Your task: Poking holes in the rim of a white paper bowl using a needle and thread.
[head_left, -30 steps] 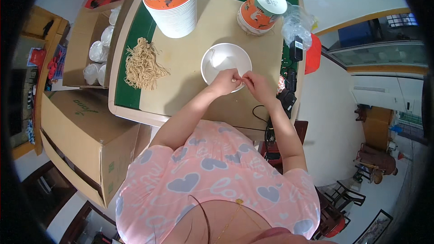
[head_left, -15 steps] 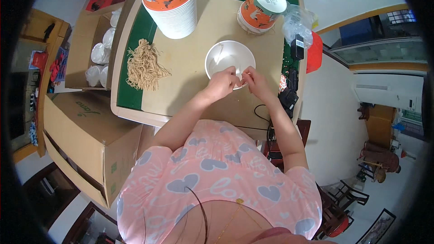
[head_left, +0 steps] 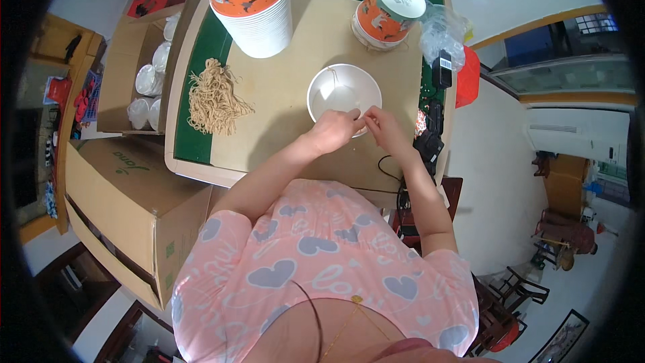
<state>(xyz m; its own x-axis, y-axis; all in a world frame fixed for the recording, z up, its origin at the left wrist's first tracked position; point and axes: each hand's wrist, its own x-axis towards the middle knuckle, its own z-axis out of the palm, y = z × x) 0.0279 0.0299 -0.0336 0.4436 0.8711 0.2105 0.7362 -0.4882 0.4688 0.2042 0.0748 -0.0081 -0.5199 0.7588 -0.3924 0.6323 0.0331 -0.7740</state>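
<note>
A white round paper tub [head_left: 321,91] stands on the brown board, its open mouth facing up. A thin cord [head_left: 335,74] hangs inside from the far rim. At the near rim, my left hand [head_left: 336,130] and my right hand [head_left: 385,130] meet, both closed in pinches with fingertips almost touching. Whatever lies between the fingers is too small to make out. To the left, a loose tangled heap of beige cords [head_left: 216,97] rests on the table's edge and board.
Tall nested tubs [head_left: 259,27] with orange and green print stand at the far left, and shorter upturned tubs [head_left: 386,17] far right. Clear plastic bags [head_left: 441,30] and black power adapters [head_left: 430,148] line the right edge. Cardboard boxes [head_left: 141,168] stand left of the table.
The tub has shifted slightly right and toward me. My hands have moved slightly with it; my left hand has turned, its fingertips closer to the right ones.
</note>
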